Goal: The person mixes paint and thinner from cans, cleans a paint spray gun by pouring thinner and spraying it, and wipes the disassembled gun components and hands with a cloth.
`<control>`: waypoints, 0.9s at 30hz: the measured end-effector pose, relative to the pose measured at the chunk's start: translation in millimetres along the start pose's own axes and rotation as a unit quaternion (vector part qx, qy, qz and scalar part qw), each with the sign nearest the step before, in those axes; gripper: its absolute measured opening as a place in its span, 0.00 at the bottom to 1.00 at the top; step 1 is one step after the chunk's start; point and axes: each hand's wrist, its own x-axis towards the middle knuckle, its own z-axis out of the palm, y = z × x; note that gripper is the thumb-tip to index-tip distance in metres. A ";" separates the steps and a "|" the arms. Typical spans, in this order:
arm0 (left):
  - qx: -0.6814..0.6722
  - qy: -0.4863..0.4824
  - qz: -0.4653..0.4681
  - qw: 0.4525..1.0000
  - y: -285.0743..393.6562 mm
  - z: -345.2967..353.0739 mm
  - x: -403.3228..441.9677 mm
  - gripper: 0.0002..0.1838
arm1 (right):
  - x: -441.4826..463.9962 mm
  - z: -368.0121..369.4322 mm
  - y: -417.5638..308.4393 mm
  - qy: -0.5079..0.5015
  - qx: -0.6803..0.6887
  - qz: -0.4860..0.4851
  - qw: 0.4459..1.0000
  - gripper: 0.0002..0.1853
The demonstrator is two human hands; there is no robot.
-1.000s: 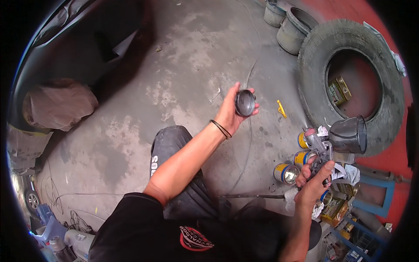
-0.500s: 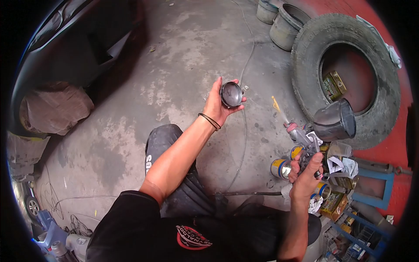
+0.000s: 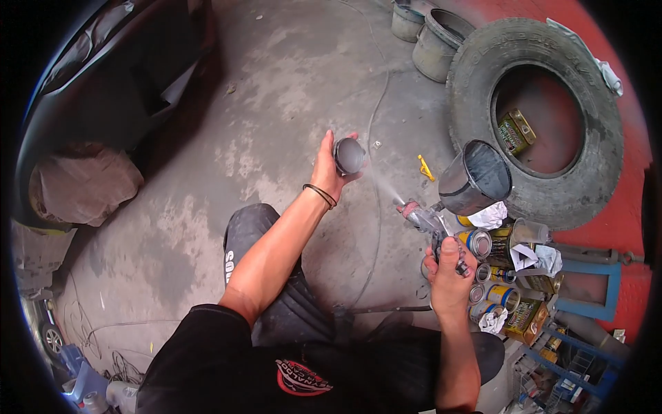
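Note:
My left hand (image 3: 327,168) is closed around a small round dark cap (image 3: 350,156), its hollow side turned to the right. My right hand (image 3: 452,272) grips a spray gun (image 3: 427,219) by its handle, with the nozzle pointed left at the cap. A pale spray streams from the nozzle across to the cap. On top of the gun sits a dark paint cup (image 3: 465,186), open and tilted to the right. A yellow plastic piece (image 3: 426,168) lies on the floor beyond the gun.
A large tyre (image 3: 476,90) leans at the right, with buckets (image 3: 434,58) behind it. Several paint cans (image 3: 503,297) and crumpled paper stand near my right forearm. A dark car body panel (image 3: 124,103) is at the left. A hose (image 3: 378,124) runs along the concrete floor.
My right hand has moved left with the spray gun, and the nozzle is now closer to the cap. The cap has turned towards the gun, and spray now reaches it.

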 end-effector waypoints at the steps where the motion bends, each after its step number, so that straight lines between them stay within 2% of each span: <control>1: 0.003 0.000 -0.001 1.000 0.1 1.0 -1.0 0.40 | 1.0 0.0 -0.5 0.002 -0.002 -0.001 1.000 0.28; 8: 0.006 -0.037 -0.019 0.999 2.9 -3.1 -6.0 0.33 | 4.8 0.2 -0.5 0.016 -0.034 -0.026 0.999 0.29; 15: 0.012 -0.045 -0.026 0.999 -2.6 -9.6 1.3 0.33 | 6.3 1.2 1.5 0.005 -0.034 -0.041 0.999 0.28; 24: 0.005 -0.069 -0.037 0.997 -1.4 -22.6 12.4 0.31 | 9.6 2.2 -4.1 -0.027 -0.060 -0.055 0.996 0.22; 27: 0.039 -0.051 -0.025 0.998 -2.5 -24.7 16.9 0.32 | 15.0 -2.6 9.7 -0.027 -0.089 -0.113 0.989 0.21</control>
